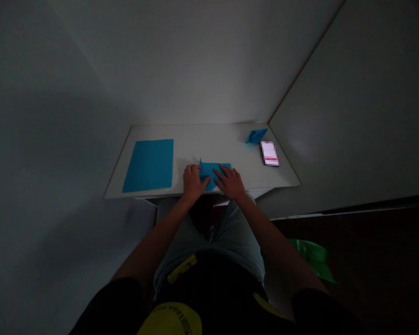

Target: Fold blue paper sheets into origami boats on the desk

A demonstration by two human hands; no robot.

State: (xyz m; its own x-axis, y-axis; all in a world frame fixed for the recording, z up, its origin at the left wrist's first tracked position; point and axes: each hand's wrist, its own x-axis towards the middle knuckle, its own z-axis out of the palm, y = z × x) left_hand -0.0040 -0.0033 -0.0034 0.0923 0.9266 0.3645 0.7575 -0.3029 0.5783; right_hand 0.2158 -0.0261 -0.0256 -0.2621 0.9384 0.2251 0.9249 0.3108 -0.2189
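So, folded blue ppr (208, 168) under R fingers (226, 172), L fingers (192, 170) @ left edge.

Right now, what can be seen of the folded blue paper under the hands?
The folded blue paper looks matte, with a crease seemingly down its middle and a small point at its far left corner. It lies by the near edge of the white table, left hand on its left side, right hand on its right. Finer folds are unclear.

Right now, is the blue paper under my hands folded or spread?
Folded, at least partly: the blue paper shows a central crease and a raised corner near the left hand. How many folds, I cannot tell.
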